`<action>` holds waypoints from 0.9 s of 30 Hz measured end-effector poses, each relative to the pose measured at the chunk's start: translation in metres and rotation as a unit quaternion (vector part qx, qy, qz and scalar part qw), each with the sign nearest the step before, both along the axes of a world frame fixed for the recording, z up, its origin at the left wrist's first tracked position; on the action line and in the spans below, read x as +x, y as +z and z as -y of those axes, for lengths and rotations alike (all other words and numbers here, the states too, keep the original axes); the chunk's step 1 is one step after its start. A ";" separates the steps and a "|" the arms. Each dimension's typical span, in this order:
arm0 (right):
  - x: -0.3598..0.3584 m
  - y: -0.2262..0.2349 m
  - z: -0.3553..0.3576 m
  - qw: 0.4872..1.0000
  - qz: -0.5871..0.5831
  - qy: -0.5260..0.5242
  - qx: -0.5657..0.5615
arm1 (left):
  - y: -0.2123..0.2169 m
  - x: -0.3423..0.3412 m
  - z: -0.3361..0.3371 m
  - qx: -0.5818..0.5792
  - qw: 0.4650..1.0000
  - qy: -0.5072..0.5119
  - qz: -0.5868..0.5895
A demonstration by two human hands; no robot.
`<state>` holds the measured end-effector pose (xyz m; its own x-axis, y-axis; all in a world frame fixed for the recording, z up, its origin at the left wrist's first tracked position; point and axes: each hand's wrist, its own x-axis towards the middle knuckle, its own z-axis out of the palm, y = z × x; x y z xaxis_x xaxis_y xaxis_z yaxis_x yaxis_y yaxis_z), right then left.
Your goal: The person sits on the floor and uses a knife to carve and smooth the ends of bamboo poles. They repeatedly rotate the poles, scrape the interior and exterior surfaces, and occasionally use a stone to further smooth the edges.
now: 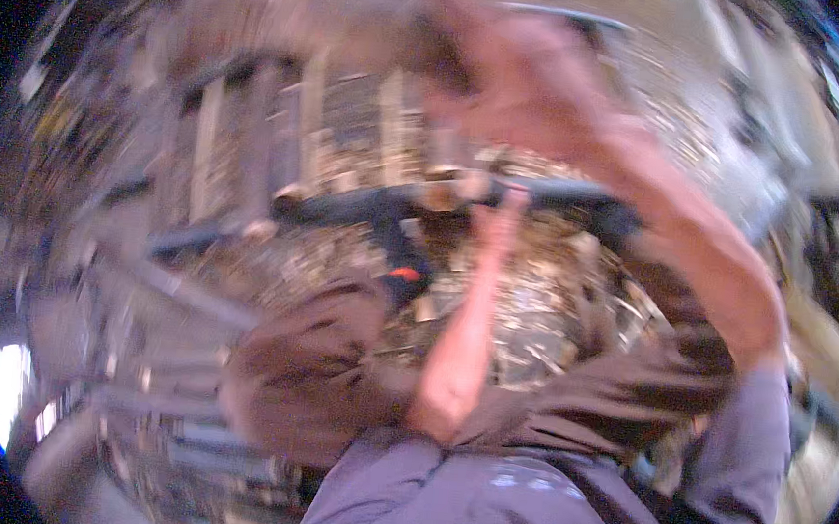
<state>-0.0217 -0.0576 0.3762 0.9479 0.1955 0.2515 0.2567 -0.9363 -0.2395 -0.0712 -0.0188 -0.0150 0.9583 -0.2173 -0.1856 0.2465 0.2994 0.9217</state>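
Motion blurs much of the head view. My left hand (498,219) reaches down between my knees to a long dark bar (345,207). Its fingers are at the bar, close to a short tan piece that looks like wood (440,193); whether they grip anything is too smeared to tell. My right hand (498,81) is raised above and beyond the left one, with the arm bent in from the right. A dark patch and a brownish smear lie at its far side. Its fingers and anything in them cannot be made out.
Pale chips and scraps (533,320) litter the ground between my brown-trousered legs (319,353). Several long strips, apparently wood (309,120), lie beyond the bar to the left. A dark shoe with an orange mark (405,274) is beside my left knee. Blurred clutter stands along both sides.
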 end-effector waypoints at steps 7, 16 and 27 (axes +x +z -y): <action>-0.038 -0.080 0.028 0.984 0.107 0.051 0.131 | 0.025 -0.009 0.006 -0.186 0.980 0.001 -0.075; -0.010 -0.035 0.001 0.991 0.070 0.092 0.072 | 0.038 -0.018 0.023 -0.077 0.993 0.010 -0.086; -0.043 -0.102 0.054 0.992 -0.123 0.024 -0.023 | 0.004 -0.014 0.013 -0.112 0.990 -0.021 -0.078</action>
<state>-0.0643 -0.1111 0.2745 0.9686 0.2484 0.0030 0.2408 -0.9356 -0.2582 -0.0856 -0.0314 -0.0114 0.9108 -0.3088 -0.2741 0.3979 0.4790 0.7824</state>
